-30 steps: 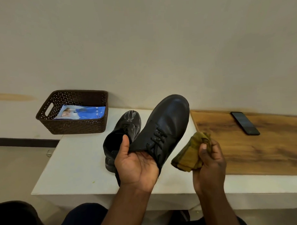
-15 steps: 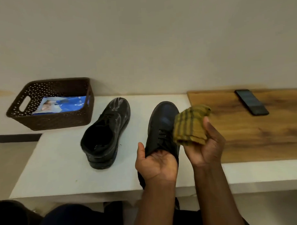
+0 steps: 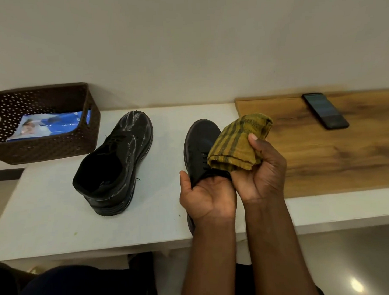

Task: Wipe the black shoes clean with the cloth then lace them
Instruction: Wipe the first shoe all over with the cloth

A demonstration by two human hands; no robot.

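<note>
Cloth [image 3: 238,143] lower on held shoe [image 3: 200,145] | left hand [image 3: 207,196] grip unchanged, apparently

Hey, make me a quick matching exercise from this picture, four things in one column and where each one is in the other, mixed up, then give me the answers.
Things:
1. cloth
2. phone
3. streaked shoe
4. blue packet

Places:
A. inside the brown basket
B. standing on the white table
C. bunched in the right hand
D. lying on the wooden board

Pairs: 1-C, 2-D, 3-B, 4-A
</note>
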